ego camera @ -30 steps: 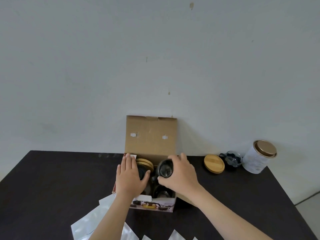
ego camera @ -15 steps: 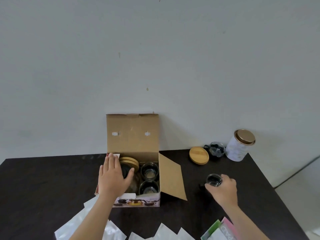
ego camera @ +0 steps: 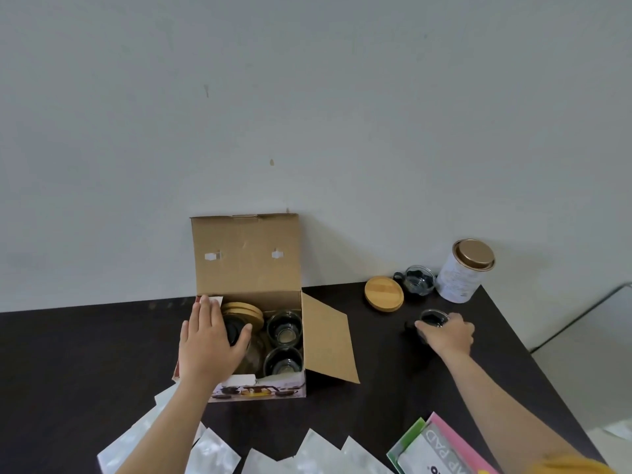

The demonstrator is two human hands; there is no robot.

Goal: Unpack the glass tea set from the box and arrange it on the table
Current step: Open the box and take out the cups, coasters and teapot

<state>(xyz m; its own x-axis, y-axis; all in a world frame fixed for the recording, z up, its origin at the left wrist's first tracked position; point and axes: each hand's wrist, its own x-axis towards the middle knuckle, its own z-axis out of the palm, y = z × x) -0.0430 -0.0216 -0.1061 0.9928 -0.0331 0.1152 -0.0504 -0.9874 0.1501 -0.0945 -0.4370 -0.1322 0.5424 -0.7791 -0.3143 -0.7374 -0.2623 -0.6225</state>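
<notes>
An open cardboard box [ego camera: 246,254] stands on the dark table [ego camera: 85,354] against the wall. Inside it are two glass cups [ego camera: 285,328], a stack of wooden coasters [ego camera: 243,311] and a glass teapot partly hidden under my left hand [ego camera: 208,343], which lies flat on the box's left side. My right hand [ego camera: 448,335] grips a small glass cup [ego camera: 433,319] resting on the table to the right of the box. Farther back sit one wooden coaster [ego camera: 383,294] and another glass cup [ego camera: 419,280].
A white tin with a gold lid [ego camera: 466,270] stands at the back right corner. Several white plastic bags [ego camera: 212,453] lie along the near edge, with a pink and green packet [ego camera: 441,449] at the near right. The table's right edge runs close to my right arm.
My right hand lifted a glass cup out of the box and carried it right and back, setting it down on the table near the coaster. My left hand stayed on the box.
</notes>
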